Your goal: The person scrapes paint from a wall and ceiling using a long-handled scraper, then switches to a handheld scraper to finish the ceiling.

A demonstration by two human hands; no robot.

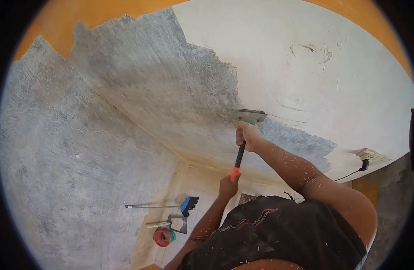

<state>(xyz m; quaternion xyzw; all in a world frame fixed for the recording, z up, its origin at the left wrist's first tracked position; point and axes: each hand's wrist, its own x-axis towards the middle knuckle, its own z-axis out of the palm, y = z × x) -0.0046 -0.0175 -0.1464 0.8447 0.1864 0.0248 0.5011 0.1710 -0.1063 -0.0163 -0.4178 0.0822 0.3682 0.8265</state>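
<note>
A long-handled wall scraper (239, 155) has a black shaft, an orange section low on the handle and a wide metal head. Its blade lies against the wall (279, 76), where white paint meets bare grey plaster. My right hand (247, 134) is closed round the handle just below the head. Lower down, my left hand (228, 186) grips the handle at the orange section. Pale flakes are scattered over my right forearm and dark shirt.
To the right, a socket (368, 155) on the wall has a black plug and cable (363, 165). On the tiled floor are a blue broom (189, 205), a dustpan (178, 224) and a red bucket (163, 237). A second scraped wall (67, 157) meets this one at the corner.
</note>
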